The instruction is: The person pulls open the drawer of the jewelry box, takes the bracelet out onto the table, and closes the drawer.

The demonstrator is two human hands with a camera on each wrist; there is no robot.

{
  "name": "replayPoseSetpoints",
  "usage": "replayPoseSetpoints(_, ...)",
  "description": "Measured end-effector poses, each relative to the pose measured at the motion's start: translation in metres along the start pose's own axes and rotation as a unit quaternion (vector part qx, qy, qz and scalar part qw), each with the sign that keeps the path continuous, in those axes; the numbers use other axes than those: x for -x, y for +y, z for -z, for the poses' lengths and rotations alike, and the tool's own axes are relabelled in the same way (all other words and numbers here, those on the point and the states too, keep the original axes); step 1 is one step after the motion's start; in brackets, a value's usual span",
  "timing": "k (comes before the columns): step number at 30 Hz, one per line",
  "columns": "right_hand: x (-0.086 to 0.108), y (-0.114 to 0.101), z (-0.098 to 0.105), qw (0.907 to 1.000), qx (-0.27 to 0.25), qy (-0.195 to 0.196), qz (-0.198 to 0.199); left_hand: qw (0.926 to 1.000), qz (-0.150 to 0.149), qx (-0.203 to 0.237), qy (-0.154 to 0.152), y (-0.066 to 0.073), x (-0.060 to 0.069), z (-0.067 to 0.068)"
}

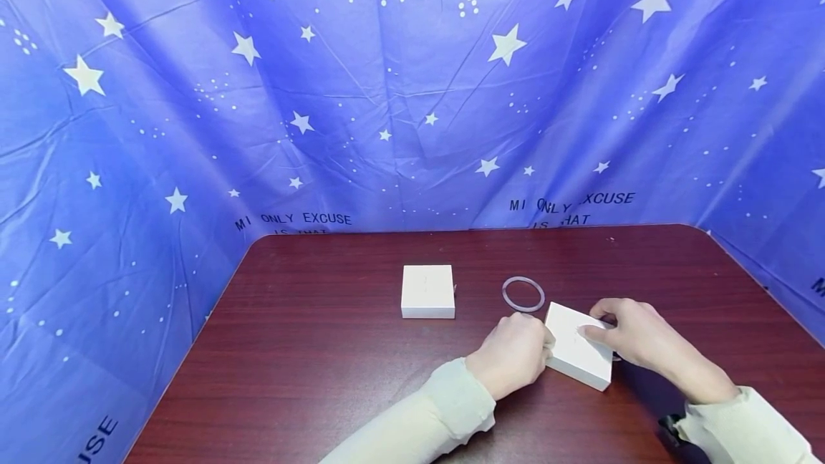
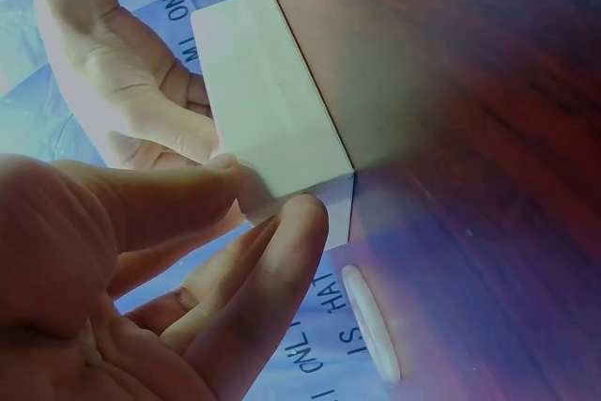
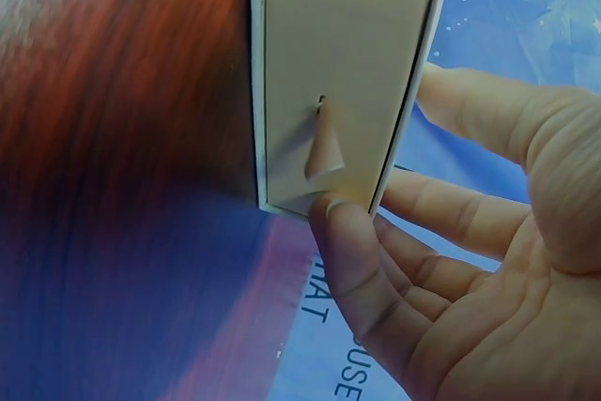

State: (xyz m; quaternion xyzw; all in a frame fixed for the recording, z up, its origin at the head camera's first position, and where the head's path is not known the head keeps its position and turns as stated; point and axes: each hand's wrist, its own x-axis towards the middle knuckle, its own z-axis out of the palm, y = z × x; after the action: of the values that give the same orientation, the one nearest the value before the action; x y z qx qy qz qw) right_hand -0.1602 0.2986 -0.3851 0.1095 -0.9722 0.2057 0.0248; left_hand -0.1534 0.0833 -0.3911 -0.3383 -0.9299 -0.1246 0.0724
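A flat white drawer box (image 1: pixel 578 346) sits at an angle on the right part of the table, between both hands. My left hand (image 1: pixel 518 351) grips its left end, thumb and fingers at a corner in the left wrist view. On the opposite end, my right hand (image 1: pixel 638 335) holds the box with the thumb on the top face. Close up in the right wrist view, the end of the inner drawer (image 3: pixel 352 35) shows inside the white sleeve. A small pale ribbon tab (image 3: pixel 325 149) sticks out of it, with a right fingertip just below.
A second white box (image 1: pixel 428 291) lies left of the hands, with a small tab at its right side. Just beyond the held box is a pale purple ring-shaped bangle (image 1: pixel 523 294). A starry blue curtain (image 1: pixel 387 92) hangs behind the dark red wooden table (image 1: pixel 309 349).
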Motion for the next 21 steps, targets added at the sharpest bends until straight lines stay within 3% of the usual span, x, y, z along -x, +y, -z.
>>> replayPoseSetpoints(14, -0.002, -0.006, -0.005, 0.9999, -0.010, 0.005, 0.003, 0.9992, -0.036, 0.017, 0.006, -0.011, 0.003, 0.002)
replayPoseSetpoints(21, -0.003, -0.010, -0.008, 0.9999, -0.011, 0.006, 0.003, 0.9992, -0.037, 0.014, 0.006, -0.014, 0.006, 0.003)
